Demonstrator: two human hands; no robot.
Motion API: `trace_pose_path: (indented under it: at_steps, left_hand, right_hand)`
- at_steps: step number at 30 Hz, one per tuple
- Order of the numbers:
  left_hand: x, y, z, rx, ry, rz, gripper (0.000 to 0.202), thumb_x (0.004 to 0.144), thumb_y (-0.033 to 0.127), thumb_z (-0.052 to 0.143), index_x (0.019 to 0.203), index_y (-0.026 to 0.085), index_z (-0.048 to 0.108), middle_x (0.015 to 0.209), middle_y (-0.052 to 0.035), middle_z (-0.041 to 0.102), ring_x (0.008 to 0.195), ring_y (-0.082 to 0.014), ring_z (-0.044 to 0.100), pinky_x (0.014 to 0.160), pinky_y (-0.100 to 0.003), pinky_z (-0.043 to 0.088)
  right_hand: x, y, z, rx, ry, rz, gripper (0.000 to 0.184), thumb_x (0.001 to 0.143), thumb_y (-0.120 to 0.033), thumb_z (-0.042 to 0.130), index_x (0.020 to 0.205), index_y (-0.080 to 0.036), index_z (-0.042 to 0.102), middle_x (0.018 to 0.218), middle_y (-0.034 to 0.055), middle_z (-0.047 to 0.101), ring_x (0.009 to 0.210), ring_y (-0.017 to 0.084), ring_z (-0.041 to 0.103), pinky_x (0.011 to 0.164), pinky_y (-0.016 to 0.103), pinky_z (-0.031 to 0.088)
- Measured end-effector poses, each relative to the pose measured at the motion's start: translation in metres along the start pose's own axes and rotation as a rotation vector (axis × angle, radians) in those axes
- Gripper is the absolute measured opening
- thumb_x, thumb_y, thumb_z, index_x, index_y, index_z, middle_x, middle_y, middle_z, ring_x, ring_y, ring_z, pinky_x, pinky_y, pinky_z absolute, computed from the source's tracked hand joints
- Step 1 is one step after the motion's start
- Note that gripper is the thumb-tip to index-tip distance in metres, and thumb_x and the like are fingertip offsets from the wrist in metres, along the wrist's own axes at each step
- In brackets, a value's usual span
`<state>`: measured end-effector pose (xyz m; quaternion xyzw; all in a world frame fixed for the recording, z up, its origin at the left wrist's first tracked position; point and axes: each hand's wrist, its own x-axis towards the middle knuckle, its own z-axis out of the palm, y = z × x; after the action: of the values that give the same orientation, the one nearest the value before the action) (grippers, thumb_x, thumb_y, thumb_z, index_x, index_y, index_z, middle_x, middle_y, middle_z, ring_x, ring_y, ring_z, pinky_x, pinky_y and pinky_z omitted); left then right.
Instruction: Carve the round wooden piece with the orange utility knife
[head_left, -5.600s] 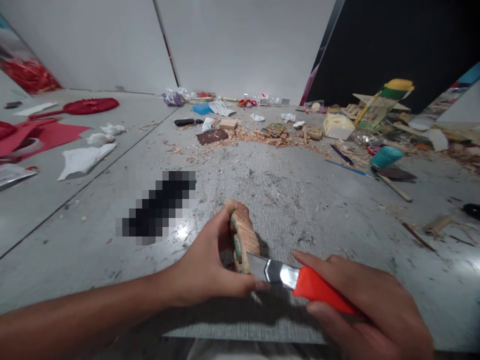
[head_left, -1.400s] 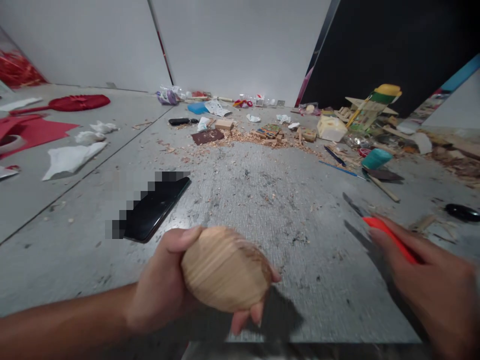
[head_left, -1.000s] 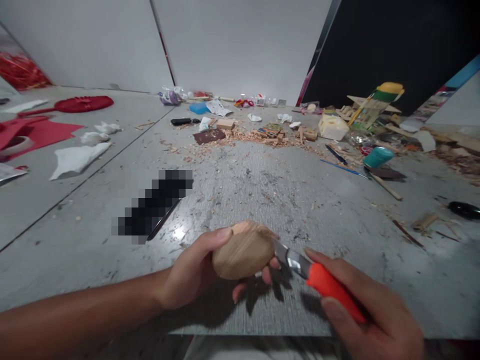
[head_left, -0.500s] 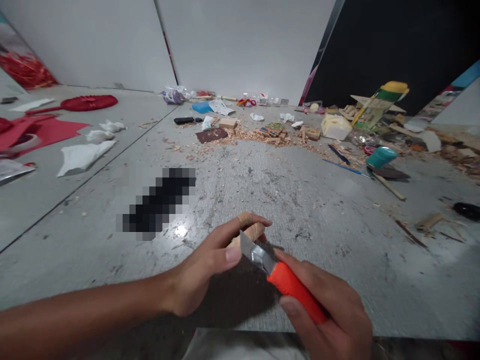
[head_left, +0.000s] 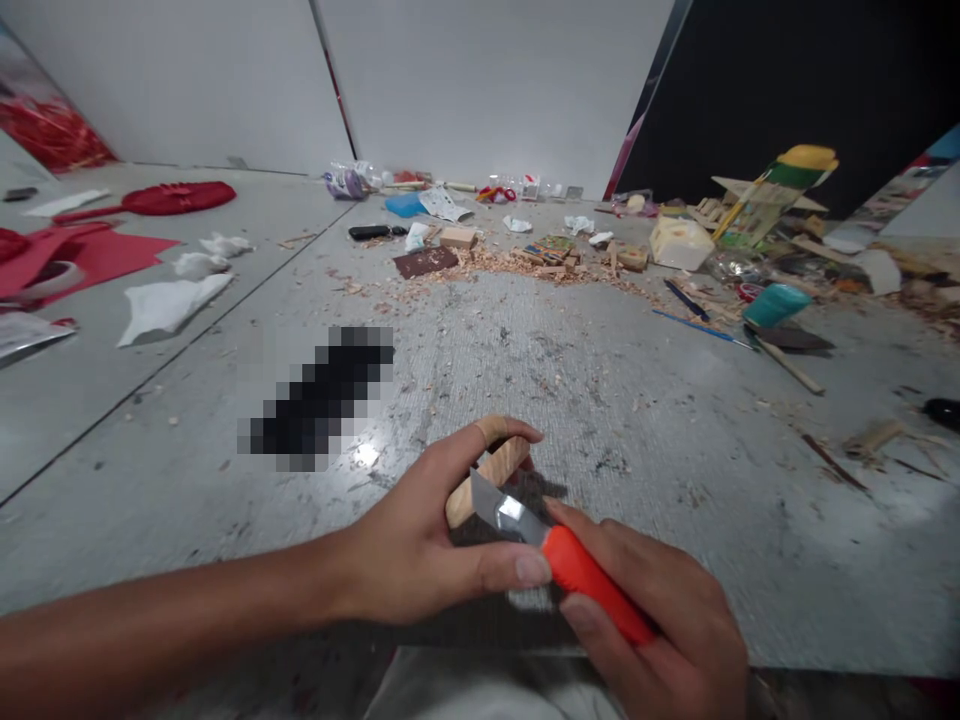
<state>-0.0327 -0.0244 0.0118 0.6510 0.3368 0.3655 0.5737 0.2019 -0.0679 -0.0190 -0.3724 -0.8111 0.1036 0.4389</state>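
Near the front edge of the grey table, my left hand is closed on a small light wooden piece with a striped grain. Its index finger, wrapped with a tan bandage, curls over the far end, and its thumb stretches toward the knife's handle. My right hand grips a utility knife with an orange-red handle. The blade points up and left, lying across the near side of the wood; whether it cuts in is hard to tell. The other left fingers are mostly hidden behind the wood.
Wood shavings and small blocks lie farther back. A blurred-out dark object is at the left of the hands. To the right are a teal roll, a blue thin tool and sticks. White tissues and red paper lie left.
My left thumb has moved off the wood, right toward the knife handle, uncovering the wood's near end. The blade sits slightly farther left and lower. Both hands keep their hold.
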Motion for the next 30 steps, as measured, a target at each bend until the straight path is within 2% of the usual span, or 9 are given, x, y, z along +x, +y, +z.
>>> trace_pose_path:
  at_steps: [5,11,17,20,25,30]
  left_hand:
    - [0.002,0.001,0.002,0.084,0.04,0.022,0.08,0.077,0.064,0.095,0.136,0.021,0.062,0.108,-0.0051,0.07,0.09,-0.0238,0.066,0.08,-0.035,0.053]
    - [0.005,-0.002,0.001,0.048,0.023,0.051,0.072,0.076,0.058,0.099,0.128,0.021,0.065,0.101,-0.0024,0.071,0.086,-0.0204,0.064,0.077,-0.03,0.052]
    - [0.003,-0.008,0.004,0.043,0.079,0.004,0.07,0.074,0.058,0.101,0.123,0.019,0.069,0.095,-0.0002,0.071,0.084,-0.0187,0.062,0.076,-0.028,0.051]
    - [0.001,-0.008,0.006,0.051,0.106,-0.017,0.073,0.07,0.061,0.102,0.12,0.018,0.071,0.09,0.0009,0.068,0.081,-0.018,0.059,0.074,-0.028,0.05]
    - [0.001,-0.005,0.008,0.038,0.092,-0.079,0.068,0.071,0.057,0.102,0.117,0.017,0.071,0.089,0.0015,0.066,0.08,-0.0175,0.058,0.073,-0.027,0.048]
    - [0.003,0.0,0.011,0.086,0.124,-0.112,0.063,0.067,0.051,0.104,0.11,0.017,0.073,0.087,0.0007,0.068,0.081,-0.0193,0.06,0.074,-0.028,0.05]
  right_hand:
    - [-0.001,0.001,0.0,0.034,0.007,-0.003,0.032,0.115,-0.036,0.054,0.142,-0.023,0.067,0.101,0.005,0.086,0.082,0.021,0.084,0.059,0.028,0.061]
    - [-0.001,0.001,0.0,0.042,0.004,-0.019,0.031,0.115,-0.033,0.054,0.141,-0.022,0.068,0.1,0.0043,0.086,0.076,0.019,0.082,0.058,0.029,0.06]
    - [-0.006,0.001,0.002,-0.037,0.061,-0.06,0.037,0.111,-0.016,0.057,0.147,-0.017,0.068,0.094,0.0046,0.085,0.066,0.017,0.076,0.058,0.032,0.057]
    - [-0.009,0.001,0.001,-0.071,0.089,-0.091,0.046,0.108,-0.011,0.062,0.154,-0.016,0.065,0.093,0.0047,0.085,0.065,0.016,0.075,0.059,0.031,0.057]
    - [-0.011,0.005,0.003,-0.11,0.117,-0.115,0.063,0.104,-0.008,0.066,0.165,-0.02,0.057,0.084,0.0014,0.082,0.059,0.015,0.07,0.056,0.03,0.055]
    - [-0.015,0.01,0.005,-0.175,0.148,-0.151,0.064,0.105,-0.01,0.069,0.167,-0.019,0.055,0.085,0.0032,0.082,0.061,0.016,0.069,0.057,0.031,0.053]
